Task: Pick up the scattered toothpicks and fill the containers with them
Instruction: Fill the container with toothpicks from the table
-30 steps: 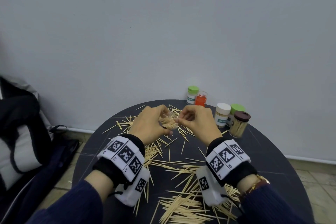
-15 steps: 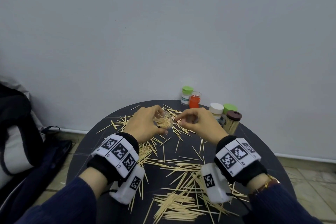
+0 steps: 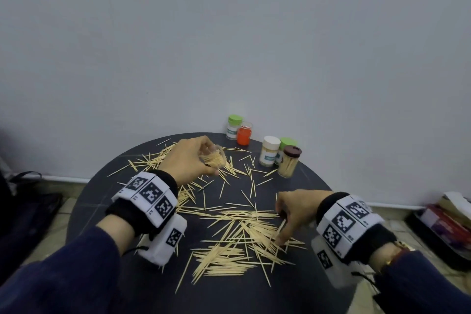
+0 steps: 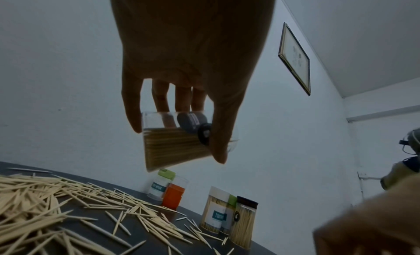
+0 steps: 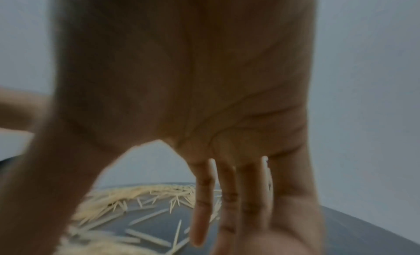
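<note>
We hold a clear container, partly filled with toothpicks, in our left hand, fingers and thumb curled round it, tilted above the far side of the counter. Our right hand reaches down with fingers extended into the dense pile of scattered toothpicks near the counter's front; it seems to hold nothing yet, though blur hides the fingertips. We judge this the gathering step. Next we need to pinch a small aligned bunch and carry it to the container's mouth.
</note>
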A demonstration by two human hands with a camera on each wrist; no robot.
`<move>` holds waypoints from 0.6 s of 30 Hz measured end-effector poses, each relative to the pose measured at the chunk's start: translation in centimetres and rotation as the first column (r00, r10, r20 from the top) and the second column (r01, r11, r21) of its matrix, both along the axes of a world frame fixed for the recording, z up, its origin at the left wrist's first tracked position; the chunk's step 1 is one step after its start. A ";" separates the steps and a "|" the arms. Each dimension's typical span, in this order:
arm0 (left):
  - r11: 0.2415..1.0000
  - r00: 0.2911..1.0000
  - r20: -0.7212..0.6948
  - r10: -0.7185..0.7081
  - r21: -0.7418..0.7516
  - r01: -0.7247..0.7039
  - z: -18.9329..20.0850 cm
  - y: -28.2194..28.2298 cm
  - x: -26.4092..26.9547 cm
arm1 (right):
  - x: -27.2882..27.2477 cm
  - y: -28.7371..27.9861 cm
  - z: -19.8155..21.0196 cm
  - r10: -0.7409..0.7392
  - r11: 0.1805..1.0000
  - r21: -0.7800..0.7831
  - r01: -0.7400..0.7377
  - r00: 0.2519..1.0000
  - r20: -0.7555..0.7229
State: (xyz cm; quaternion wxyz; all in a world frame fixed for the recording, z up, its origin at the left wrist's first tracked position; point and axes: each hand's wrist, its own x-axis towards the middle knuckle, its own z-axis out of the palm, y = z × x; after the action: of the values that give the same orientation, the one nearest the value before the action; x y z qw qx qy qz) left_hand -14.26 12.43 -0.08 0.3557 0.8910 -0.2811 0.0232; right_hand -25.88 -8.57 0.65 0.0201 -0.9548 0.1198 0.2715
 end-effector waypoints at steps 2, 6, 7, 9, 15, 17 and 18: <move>1.000 1.000 0.000 -0.001 -0.004 0.001 0.1 0.0 -0.2 | -1.0 0.1 -0.4 -0.038 0.998 -0.057 0.033 0.996 -0.078; 1.000 1.000 -0.002 -0.006 -0.014 0.006 0.2 0.2 -0.4 | -2.2 0.6 -2.4 -0.107 0.991 -0.092 0.096 0.987 -0.124; 1.000 1.000 -0.002 -0.007 -0.015 0.007 0.2 0.2 -0.4 | -2.2 0.8 -2.7 -0.110 0.991 -0.089 0.100 0.988 -0.112; 1.000 1.000 0.000 -0.008 -0.022 0.008 0.2 0.4 -0.5 | -2.1 1.6 -3.0 -0.094 0.993 -0.076 0.089 0.993 -0.077; 0.999 1.000 0.003 0.007 -0.040 -0.007 0.2 1.6 -0.3 | -0.7 3.3 -3.3 -0.006 1.000 -0.017 0.006 1.000 0.011; 0.998 1.000 -0.003 0.017 -0.052 -0.017 0.2 2.1 -0.1 | 0.0 3.7 -3.4 0.036 0.999 -0.012 -0.036 0.999 0.041; 0.998 1.000 -0.004 0.020 -0.057 -0.020 0.3 2.3 -0.1 | 0.4 3.9 -3.4 0.053 0.999 -0.009 -0.052 0.997 0.052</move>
State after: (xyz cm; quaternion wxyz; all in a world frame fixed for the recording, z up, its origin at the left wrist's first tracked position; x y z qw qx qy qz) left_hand -14.34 14.77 0.19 0.3811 0.8834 -0.2706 0.0332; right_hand -25.48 -4.70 -2.79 0.0127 -0.9644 0.0951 0.2464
